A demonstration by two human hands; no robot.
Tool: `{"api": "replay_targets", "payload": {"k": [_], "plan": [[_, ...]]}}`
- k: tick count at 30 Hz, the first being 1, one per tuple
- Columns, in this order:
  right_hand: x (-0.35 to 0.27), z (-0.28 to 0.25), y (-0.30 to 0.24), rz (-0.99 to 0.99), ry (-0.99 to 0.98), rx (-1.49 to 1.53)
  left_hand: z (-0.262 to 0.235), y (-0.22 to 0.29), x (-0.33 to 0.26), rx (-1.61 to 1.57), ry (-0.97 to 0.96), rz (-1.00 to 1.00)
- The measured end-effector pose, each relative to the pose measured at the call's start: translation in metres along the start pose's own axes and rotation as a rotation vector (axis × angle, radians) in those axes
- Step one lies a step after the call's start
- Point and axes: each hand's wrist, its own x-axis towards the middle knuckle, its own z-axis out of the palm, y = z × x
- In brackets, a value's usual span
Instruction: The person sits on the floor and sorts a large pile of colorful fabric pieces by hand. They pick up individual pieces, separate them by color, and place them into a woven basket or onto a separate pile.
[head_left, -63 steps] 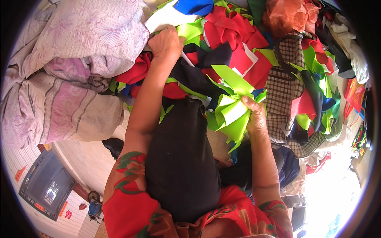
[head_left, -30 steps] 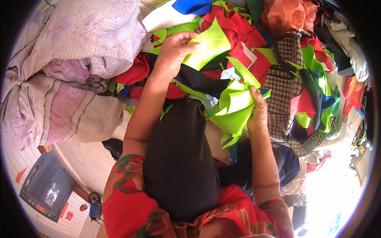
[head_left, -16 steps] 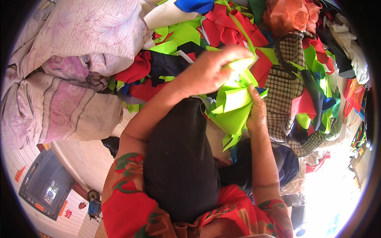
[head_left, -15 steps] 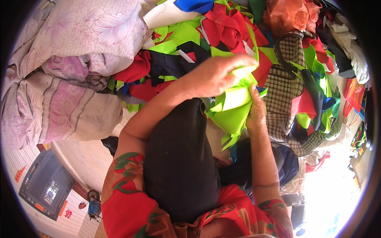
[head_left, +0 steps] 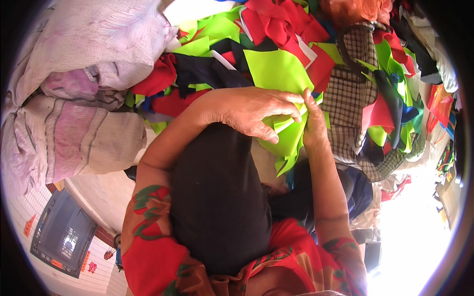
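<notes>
A bundle of lime-green cloth scraps (head_left: 284, 143) hangs above my lap, with my right hand (head_left: 314, 123) closed on its right edge, thumb on top. One wide lime-green piece (head_left: 276, 71) lies spread upward from the bundle, over the heap. My left hand (head_left: 252, 109) reaches across from the left over the bundle. Its thumb and fingers stand apart, and the fingertips rest at the cloth near my right thumb. Whether those fingertips pinch any cloth is hard to make out. My right fingers are hidden behind the scraps.
Red scraps (head_left: 271, 19) and dark navy scraps (head_left: 207, 71) lie heaped beyond my hands. A checked cloth bag (head_left: 345, 98) with scraps stands at right. Pale floral cloth bundles (head_left: 98, 44) fill the left. My black-clad knee (head_left: 217, 197) rises between my arms.
My left hand has opened and moved down and left, from gripping the lime-green cloth. The wide lime-green piece now lies spread out flat at the top. My right hand keeps its hold.
</notes>
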Motion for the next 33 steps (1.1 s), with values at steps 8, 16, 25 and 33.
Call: {"api": "replay_targets", "payload": {"k": [8,16,25,33], "plan": [[0.002,-0.003,0.0,-0.047,-0.03,0.116,-0.041,0.005,-0.02,0.488,1.107,-0.027],[0.001,-0.003,0.001,-0.039,-0.057,0.118,-0.097,-0.028,-0.039,1.393,1.313,-0.681],[0.003,-0.003,-0.002,0.018,0.023,0.147,-0.027,-0.019,0.009,0.988,1.103,-0.064],[0.003,0.001,-0.004,0.052,0.027,0.16,-0.014,-0.011,0.018,0.951,0.975,0.108]]}}
